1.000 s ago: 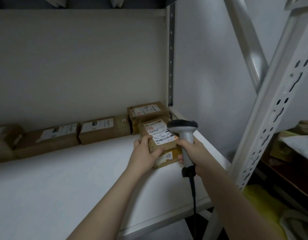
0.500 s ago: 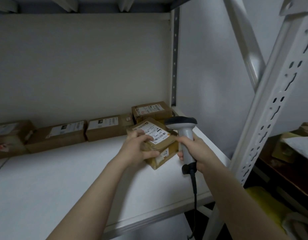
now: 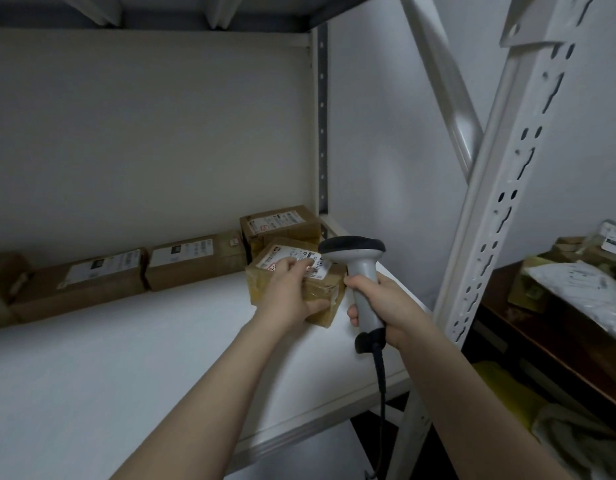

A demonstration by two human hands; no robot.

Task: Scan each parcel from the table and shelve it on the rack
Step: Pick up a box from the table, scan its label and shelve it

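Parcel (image 3: 259, 284) on rack shelf (image 3: 126, 358).
Left hand (image 3: 289, 296) clamps it top-and-front, stiff, likely light; right hand (image 3: 386, 303) grips scanner (image 3: 351, 245).

Dim, soft focus, wide-angle edge distortion

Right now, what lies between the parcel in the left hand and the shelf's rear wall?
In the head view, a second labelled parcel lies there, in the back right corner of the shelf, behind the parcel that the left hand grips.
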